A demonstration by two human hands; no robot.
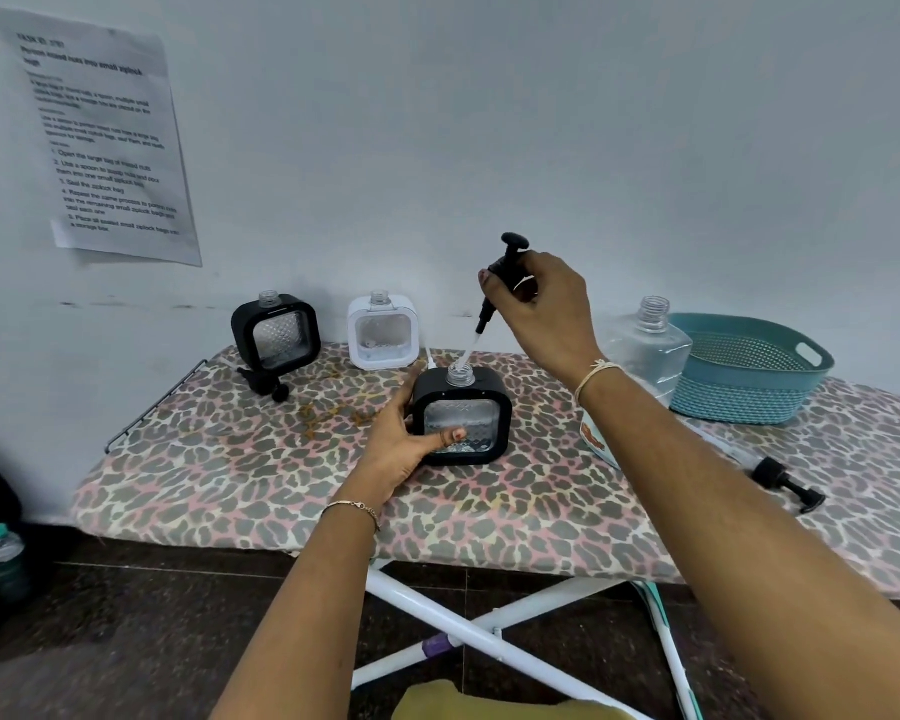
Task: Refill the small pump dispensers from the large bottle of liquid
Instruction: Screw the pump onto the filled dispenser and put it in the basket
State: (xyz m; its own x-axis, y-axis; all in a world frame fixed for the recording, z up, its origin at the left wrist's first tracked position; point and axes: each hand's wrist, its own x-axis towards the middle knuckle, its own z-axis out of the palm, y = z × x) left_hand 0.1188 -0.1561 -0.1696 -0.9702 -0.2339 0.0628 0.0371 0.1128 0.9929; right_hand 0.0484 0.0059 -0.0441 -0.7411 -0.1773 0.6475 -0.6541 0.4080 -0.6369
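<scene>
Nearest, the left hand [401, 444] wraps the black dispenser [461, 415] at the middle of the ironing board [230, 459], steadying it; the right hand [541, 304] pinches its pump [501, 265], tube tip at the open neck. Large bottle [645, 350] stands uncapped toward the far edge, beside the basket [749, 330].

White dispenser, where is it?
Head view: the white dispenser stands at the back of the board by the wall, left of centre, right of the far black dispenser.
</scene>
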